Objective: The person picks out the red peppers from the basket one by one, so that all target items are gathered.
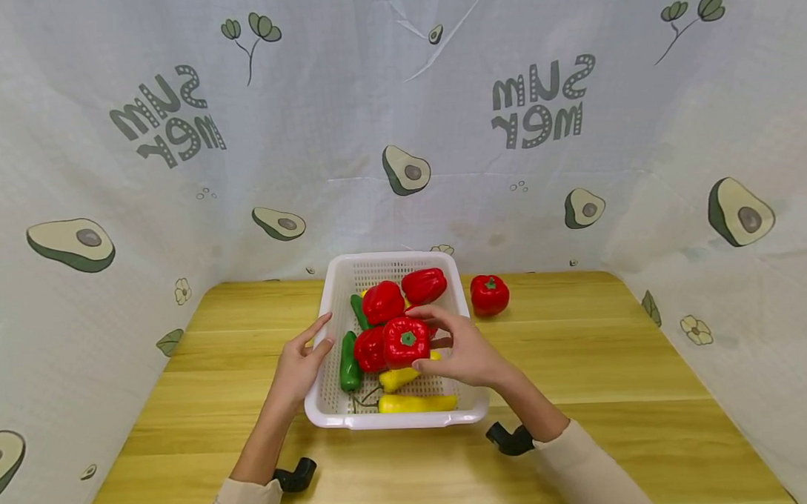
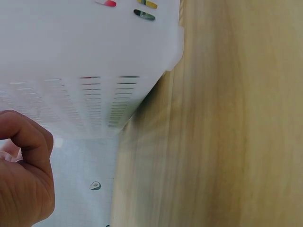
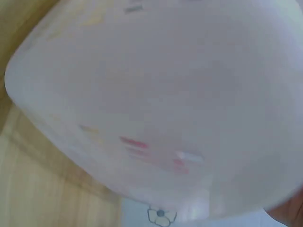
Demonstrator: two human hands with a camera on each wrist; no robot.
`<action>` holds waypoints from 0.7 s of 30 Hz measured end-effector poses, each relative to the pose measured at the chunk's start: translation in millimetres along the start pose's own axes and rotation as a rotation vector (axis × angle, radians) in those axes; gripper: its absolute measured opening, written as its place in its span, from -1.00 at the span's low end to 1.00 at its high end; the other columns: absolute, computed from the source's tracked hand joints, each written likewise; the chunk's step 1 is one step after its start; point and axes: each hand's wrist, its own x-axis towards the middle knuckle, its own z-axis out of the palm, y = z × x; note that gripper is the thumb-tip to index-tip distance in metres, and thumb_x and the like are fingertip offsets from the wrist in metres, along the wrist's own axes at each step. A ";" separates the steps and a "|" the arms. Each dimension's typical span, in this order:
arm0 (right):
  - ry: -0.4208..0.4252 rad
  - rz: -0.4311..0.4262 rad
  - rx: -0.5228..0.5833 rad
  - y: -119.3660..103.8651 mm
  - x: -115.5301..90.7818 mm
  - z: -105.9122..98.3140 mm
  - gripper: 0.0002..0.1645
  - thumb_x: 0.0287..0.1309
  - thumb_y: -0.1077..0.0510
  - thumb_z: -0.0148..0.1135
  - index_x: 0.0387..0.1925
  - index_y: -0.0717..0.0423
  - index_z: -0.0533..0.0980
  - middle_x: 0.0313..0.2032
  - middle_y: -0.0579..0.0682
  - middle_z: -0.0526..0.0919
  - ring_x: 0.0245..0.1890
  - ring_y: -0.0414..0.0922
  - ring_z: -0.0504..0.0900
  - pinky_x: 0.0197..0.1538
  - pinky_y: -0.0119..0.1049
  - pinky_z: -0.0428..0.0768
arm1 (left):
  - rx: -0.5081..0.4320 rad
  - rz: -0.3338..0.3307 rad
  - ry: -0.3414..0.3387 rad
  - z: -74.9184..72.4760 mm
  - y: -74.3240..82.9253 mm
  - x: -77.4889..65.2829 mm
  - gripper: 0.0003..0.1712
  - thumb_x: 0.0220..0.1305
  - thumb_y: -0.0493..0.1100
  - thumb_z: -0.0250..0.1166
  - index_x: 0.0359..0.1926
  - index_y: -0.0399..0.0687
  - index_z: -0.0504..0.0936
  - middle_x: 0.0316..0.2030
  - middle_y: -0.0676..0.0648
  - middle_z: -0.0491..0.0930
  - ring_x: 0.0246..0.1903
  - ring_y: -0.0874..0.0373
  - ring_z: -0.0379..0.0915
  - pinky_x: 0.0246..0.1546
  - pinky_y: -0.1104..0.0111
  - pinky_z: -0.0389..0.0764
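A white perforated plastic basket [image 1: 399, 421] holds red bell peppers, green peppers and yellow peppers. My right hand [image 1: 470, 352] grips a red bell pepper [image 1: 406, 341] between thumb and fingers, above the other peppers and with its stem facing me. At the basket's left rim, my left hand [image 1: 299, 367] holds the edge with thumb and fingers; the left wrist view shows a bent finger [image 2: 33, 137] beside the slotted wall. Inside lie another red bell pepper [image 1: 383, 302], a green pepper [image 1: 349, 361] and a long yellow pepper [image 1: 417, 404]. The right wrist view is mostly filled by the basket wall [image 3: 165, 85].
One red bell pepper [image 1: 489, 296] stands on the wooden table [image 1: 580, 350], right of the basket. A pale cloth with avocado prints [image 1: 406, 170] hangs behind and along both sides. Black wrist mounts [image 1: 510, 439] sit at both wrists.
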 end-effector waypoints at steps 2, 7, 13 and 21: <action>0.018 0.000 0.006 1.6 -1.0 -7.0 -0.21 0.02 0.19 0.53 0.32 0.00 0.45 0.23 0.04 0.59 0.10 0.05 0.62 0.13 0.00 0.75 | -0.004 -0.002 -0.002 0.7 -0.6 0.8 -0.42 0.51 0.00 0.25 0.49 0.29 0.43 -0.20 -0.45 0.74 -0.26 -0.20 0.78 -0.35 0.00 0.82; 0.060 -0.007 0.024 7.0 -4.5 -26.1 -0.21 0.02 0.22 0.53 0.32 0.04 0.45 0.26 0.09 0.56 0.13 0.11 0.62 0.16 0.03 0.73 | -0.020 -0.004 -0.017 1.9 4.5 -2.6 -0.42 0.53 -0.08 0.22 0.50 0.20 0.41 -0.21 -0.49 0.72 -0.24 -0.25 0.77 -0.32 -0.05 0.81; 0.106 0.004 0.010 12.5 -9.4 -48.9 -0.15 0.03 0.27 0.53 0.36 0.14 0.39 0.30 0.17 0.49 0.16 0.20 0.62 0.15 -0.07 0.75 | -0.024 0.016 -0.007 1.6 -0.4 -0.9 -0.43 0.51 -0.03 0.24 0.48 0.27 0.44 -0.23 -0.44 0.74 -0.26 -0.20 0.78 -0.35 -0.01 0.82; 0.166 0.059 -0.008 22.3 -19.1 -78.5 -0.23 0.11 0.29 0.47 0.35 0.19 0.38 0.28 0.22 0.49 0.18 0.25 0.59 0.17 -0.25 0.72 | -0.010 0.014 0.005 0.9 -1.0 -1.2 -0.44 0.52 -0.01 0.23 0.47 0.32 0.44 -0.27 -0.40 0.76 -0.27 -0.16 0.79 -0.36 0.03 0.82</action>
